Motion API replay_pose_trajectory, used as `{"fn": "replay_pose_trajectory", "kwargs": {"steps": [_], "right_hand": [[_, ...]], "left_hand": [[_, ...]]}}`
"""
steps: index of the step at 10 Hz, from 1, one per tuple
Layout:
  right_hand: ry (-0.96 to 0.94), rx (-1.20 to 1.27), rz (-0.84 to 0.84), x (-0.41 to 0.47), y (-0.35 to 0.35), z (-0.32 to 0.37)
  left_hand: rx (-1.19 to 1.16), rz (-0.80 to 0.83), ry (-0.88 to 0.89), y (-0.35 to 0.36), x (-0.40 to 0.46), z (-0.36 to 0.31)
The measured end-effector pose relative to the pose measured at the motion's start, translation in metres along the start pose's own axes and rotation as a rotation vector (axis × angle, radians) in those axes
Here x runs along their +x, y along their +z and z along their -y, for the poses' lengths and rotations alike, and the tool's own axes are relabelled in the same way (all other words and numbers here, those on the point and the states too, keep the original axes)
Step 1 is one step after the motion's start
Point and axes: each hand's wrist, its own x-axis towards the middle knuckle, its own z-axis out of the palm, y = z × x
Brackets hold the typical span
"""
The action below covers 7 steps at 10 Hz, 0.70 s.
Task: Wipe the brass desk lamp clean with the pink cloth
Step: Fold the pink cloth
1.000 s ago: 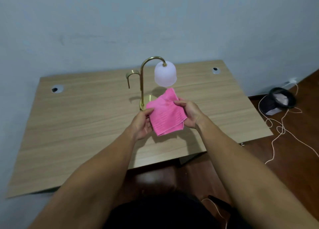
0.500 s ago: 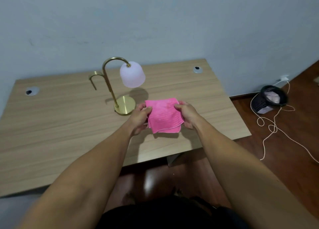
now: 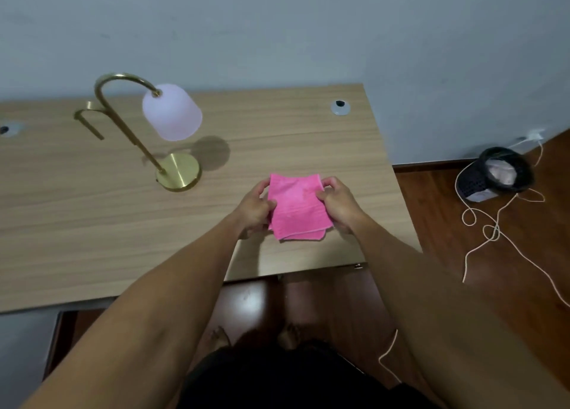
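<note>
The pink cloth [image 3: 296, 205], folded into a small rectangle, is held just above the wooden desk [image 3: 92, 211] between both hands. My left hand [image 3: 253, 208] pinches its left edge and my right hand [image 3: 336, 201] pinches its right edge. The brass desk lamp [image 3: 145, 131] stands to the left of the cloth, apart from it. It has a round brass base [image 3: 179, 172], a curved brass neck, a side hook and a pale frosted shade [image 3: 171, 112].
Two cable grommets sit in the desk top, one at the back right [image 3: 340, 106] and one at the far left [image 3: 6, 129]. On the wooden floor to the right are a dark mesh bin [image 3: 496, 173] and a loose white cord [image 3: 499, 233]. A grey wall stands behind the desk.
The view has swung right, so the lamp now sits further left. Both hands have folded the cloth smaller and squared it, away from the lamp base.
</note>
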Motion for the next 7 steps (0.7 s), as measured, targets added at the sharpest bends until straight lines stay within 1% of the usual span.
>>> {"fn": "replay_pose_trajectory", "kwargs": {"steps": [1, 2, 4, 5, 6, 7], "right_hand": [[-0.032, -0.044, -0.026, 0.009, -0.007, -0.011], [-0.095, -0.148, -0.068, 0.016, -0.013, -0.020], [-0.051, -0.314, -0.145, 0.026, -0.020, -0.038], [-0.038, -0.497, -0.161, 0.021, -0.022, -0.041], [-0.095, -0.653, -0.196, 0.015, -0.023, -0.042], [-0.204, -0.683, -0.202, 0.010, -0.017, -0.036]], "left_hand": [[0.053, -0.008, -0.005, 0.012, 0.009, 0.003], [0.096, -0.024, -0.003, 0.021, 0.021, 0.008], [0.119, -0.070, 0.022, 0.033, 0.045, 0.027], [0.269, -0.167, 0.052, 0.032, 0.046, 0.035], [0.505, -0.289, 0.009, 0.025, 0.041, 0.042], [0.653, -0.356, 0.001, 0.014, 0.030, 0.040]]}}
